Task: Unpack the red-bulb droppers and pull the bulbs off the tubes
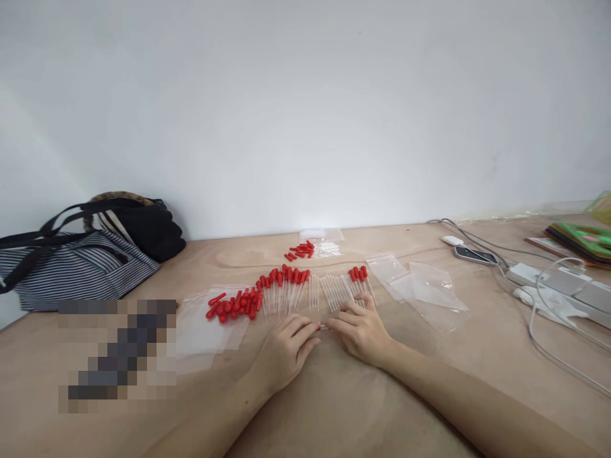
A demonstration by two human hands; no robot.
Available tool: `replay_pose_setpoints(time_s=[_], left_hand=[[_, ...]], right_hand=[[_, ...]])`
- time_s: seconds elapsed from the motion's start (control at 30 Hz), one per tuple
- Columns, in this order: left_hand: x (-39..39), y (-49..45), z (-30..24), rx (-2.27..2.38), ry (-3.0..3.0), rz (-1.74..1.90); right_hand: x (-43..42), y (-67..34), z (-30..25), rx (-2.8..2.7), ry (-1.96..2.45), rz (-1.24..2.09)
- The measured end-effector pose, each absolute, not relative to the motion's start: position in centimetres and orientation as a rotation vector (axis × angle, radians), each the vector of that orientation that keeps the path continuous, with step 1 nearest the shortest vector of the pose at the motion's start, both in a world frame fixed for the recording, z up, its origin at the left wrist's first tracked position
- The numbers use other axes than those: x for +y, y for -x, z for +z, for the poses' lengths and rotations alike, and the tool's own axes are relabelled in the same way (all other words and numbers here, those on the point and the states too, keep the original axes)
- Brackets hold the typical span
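Note:
My left hand [285, 348] is closed round a red rubber bulb [318, 328], of which only the end shows. My right hand [361, 331] pinches a thin clear dropper tube [325, 327] that meets the bulb between my fingertips. Just beyond my hands lies a row of droppers with red bulbs [286, 273] on their tubes. Bare clear tubes [337, 291] lie side by side to the right of it, and a few more bulb-topped droppers [358, 273] sit at that end. Loose red bulbs [233, 305] are heaped on a clear plastic bag [210, 340] at the left.
More red bulbs [300, 250] and clear tubes [327, 247] lie near the wall. Zip bags [429, 289] are spread at the right. Further right are a power strip [554, 280], cables and a small black-screened device [475, 256]. A striped bag [86, 270] stands at the left.

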State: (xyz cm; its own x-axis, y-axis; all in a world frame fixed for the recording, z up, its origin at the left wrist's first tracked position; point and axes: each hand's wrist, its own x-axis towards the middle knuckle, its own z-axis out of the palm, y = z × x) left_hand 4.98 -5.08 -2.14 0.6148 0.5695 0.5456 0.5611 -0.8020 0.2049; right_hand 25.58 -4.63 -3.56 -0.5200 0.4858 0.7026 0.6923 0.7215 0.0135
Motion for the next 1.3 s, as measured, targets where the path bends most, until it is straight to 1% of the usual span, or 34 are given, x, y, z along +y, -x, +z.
replay_pose_setpoints(time_s=[0.13,0.3,0.43,0.63,0.93,1.2,1.3], left_hand=[[-4.9,-5.3,-2.3,1.05,-2.799,0.951],[-4.9,-5.6,-2.1,1.166,-2.818,0.9],[-4.9,-5.9,-2.2,1.139,-2.836,0.93],[-4.8,-6.0,-1.9,1.059,-2.908,0.943],[-5.1,-6.2,-1.4,1.121,-3.026,0.872],[-4.3,-4.4,-1.4,1.29,-2.842,0.961],[-3.3,-3.1,-0.8,1.372,-2.746,1.099]], right_hand=[[-4.5,-25.3,-3.4,-2.193,0.873,-0.322],[-4.4,-25.2,-3.5,-2.226,0.905,-0.381],[-4.5,-24.8,-3.6,-2.229,0.937,-0.451],[-4.7,-24.7,-3.2,-2.262,0.902,-0.466],[-4.8,-24.6,-3.2,-2.264,0.868,-0.458],[-4.7,-25.9,-3.3,-2.221,1.013,-0.405],[-4.8,-25.8,-3.3,-2.185,1.032,-0.406]])
